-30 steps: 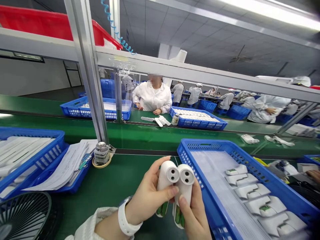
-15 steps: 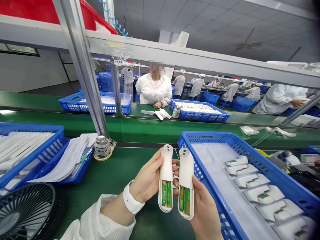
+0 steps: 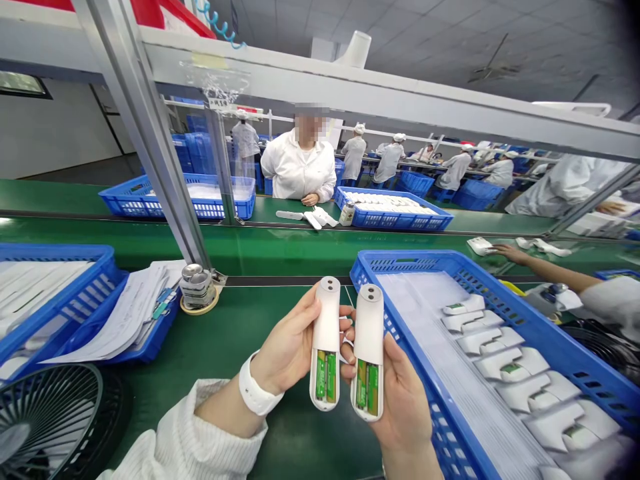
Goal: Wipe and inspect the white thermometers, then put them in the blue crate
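Note:
Two white handheld devices are held upright side by side above the green work surface, each with an uncovered compartment showing green batteries. My left hand point(image 3: 290, 340) is closed round the left device point(image 3: 327, 320), its thumb along the side. Closed on the right device point(image 3: 370, 327) is my right hand point(image 3: 405, 393), with the thumb at its right edge. Fingertips show in the narrow gap between the devices. To the right, a blue basket point(image 3: 435, 393) holds several similar white devices point(image 3: 517, 363) in a row.
Papers point(image 3: 130, 300) lie in a blue tray beside another blue basket point(image 3: 107, 283) at left. A black fan point(image 3: 45, 420) stands front left, small jars point(image 3: 197, 287) behind. A person point(image 3: 300, 163) sits across the green conveyor point(image 3: 280, 250). Another person's arm point(image 3: 545, 268) reaches in at right.
The view has shifted slightly, and both devices stay in my hands. Another person's arm has come in from the right and touches a white item on the conveyor.

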Tool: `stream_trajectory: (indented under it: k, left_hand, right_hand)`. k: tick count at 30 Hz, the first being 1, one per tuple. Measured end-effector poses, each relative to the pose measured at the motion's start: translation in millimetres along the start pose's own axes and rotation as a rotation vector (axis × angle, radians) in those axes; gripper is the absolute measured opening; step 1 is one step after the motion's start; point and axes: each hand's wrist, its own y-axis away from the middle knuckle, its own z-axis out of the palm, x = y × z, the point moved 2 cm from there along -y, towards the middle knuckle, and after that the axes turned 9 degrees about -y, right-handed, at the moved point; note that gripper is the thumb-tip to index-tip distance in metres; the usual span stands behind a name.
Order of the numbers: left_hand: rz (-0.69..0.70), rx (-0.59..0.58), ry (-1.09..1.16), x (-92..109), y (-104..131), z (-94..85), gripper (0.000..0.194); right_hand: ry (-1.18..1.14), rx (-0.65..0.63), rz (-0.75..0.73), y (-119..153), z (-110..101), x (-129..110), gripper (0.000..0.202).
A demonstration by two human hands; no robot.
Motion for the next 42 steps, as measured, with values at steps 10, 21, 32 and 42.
stream_trajectory:
  k: [10,21,32,42]
  left_hand:
    - [0.007,0.031,-0.013,4,0,-1.1,0.037]
    - [0.081,0.038,-0.079,0,-1,-4.2,0.047]
    - [0.093,0.034,-0.108,-6,-5,-5.9,0.04]
    - [0.106,0.089,-0.022,-13,0,0.3,0.057]
  right_hand:
    - [-0.026,-0.004,0.009,1,2,1,0.036]
    - [0.292,0.043,-0.185,7,-3,7,0.047]
    - [0.294,0.086,-0.27,12,-9,5,0.056]
    - [0.204,0.108,-0.297,14,1,8,0.048]
